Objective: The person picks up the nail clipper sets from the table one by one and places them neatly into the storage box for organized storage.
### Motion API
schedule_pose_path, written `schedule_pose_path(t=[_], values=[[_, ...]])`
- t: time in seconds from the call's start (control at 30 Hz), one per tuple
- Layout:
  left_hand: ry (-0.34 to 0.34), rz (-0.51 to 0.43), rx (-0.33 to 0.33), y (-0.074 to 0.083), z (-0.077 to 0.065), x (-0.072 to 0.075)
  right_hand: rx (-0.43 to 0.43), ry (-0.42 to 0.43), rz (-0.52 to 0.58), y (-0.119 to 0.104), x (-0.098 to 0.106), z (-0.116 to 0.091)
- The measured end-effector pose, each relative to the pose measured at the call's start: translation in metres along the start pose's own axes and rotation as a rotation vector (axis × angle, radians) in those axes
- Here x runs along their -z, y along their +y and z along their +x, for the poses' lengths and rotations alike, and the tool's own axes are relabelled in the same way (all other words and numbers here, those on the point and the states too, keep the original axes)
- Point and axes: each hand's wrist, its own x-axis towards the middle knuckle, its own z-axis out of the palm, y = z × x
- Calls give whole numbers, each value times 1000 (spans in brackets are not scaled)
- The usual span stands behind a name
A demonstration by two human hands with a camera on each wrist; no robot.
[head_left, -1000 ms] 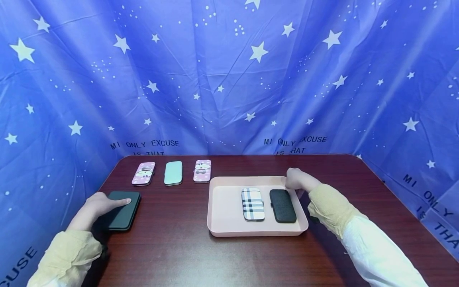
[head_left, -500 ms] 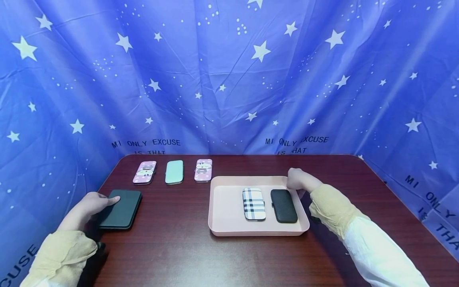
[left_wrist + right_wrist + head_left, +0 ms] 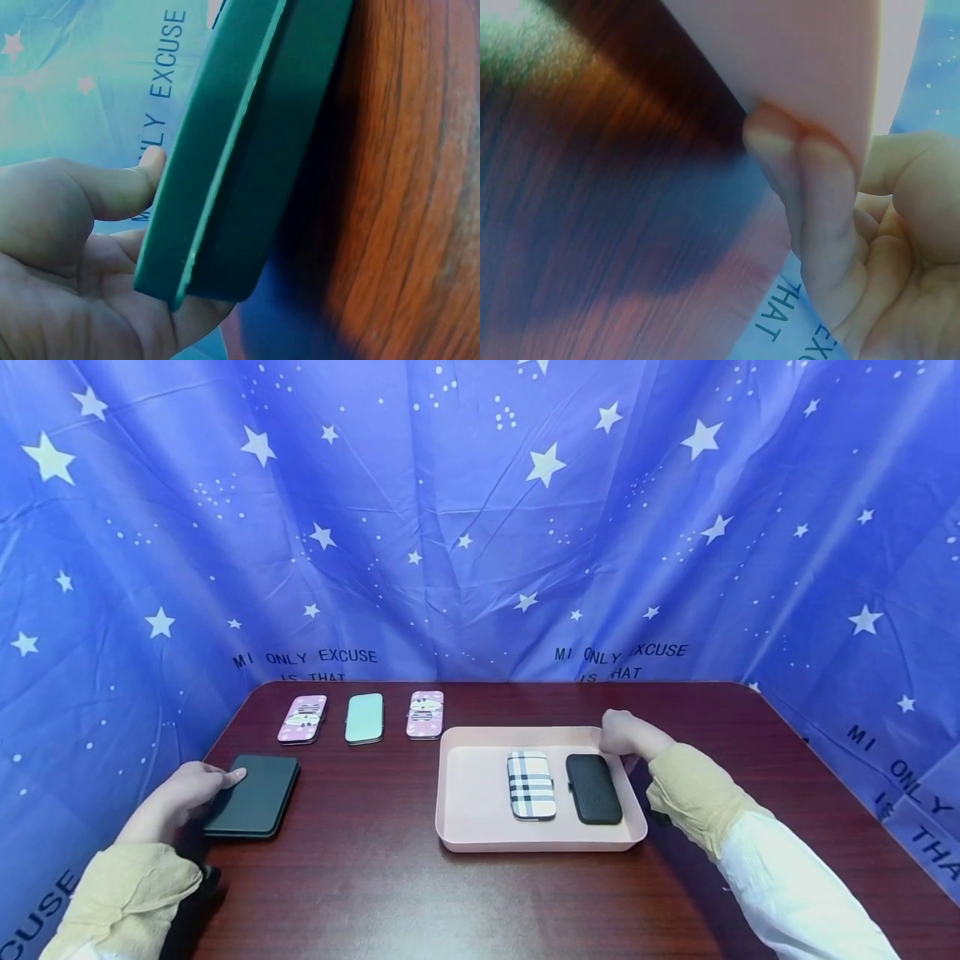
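Observation:
In the head view my left hand [image 3: 183, 793] holds a flat dark green case [image 3: 253, 797] at the left side of the table, its thumb on the lid near the left edge. The left wrist view shows the thumb against one broad face of the green case [image 3: 225, 172] and fingers behind its lower end. My right hand [image 3: 633, 739] pinches the right rim of a pale pink tray [image 3: 472, 839]; in the right wrist view two fingertips [image 3: 829, 161] press its outer wall. A plaid case [image 3: 531, 787] and a black textured case [image 3: 594, 789] lie inside the tray.
Behind the green case lie a pink cat-print case [image 3: 303, 720], a mint green case [image 3: 364, 719] and another pink cat-print case [image 3: 425, 715], spaced in a row. The brown wooden table [image 3: 360, 893] ends at a blue star-printed curtain [image 3: 450, 485].
My left thumb has drawn back across the green case's lid toward its left edge. My right hand stays on the tray rim. The head view has shifted slightly.

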Motion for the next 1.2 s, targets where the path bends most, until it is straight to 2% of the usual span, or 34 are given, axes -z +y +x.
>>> schedule_pose_path(t=[0.27,0.47,0.67,1.2], values=[[-16,-120,0,-5,1,-2,-3,12,-4,-2,1,0],[-47,-280,-5,-5,3,-4,4,6,5,-1,1,1],[-97,-453,-22,2,3,-5,7,-1,13,-2,1,-1],[-121,-701,-66,23,1,-8,1,7,-8,-2,1,0]])
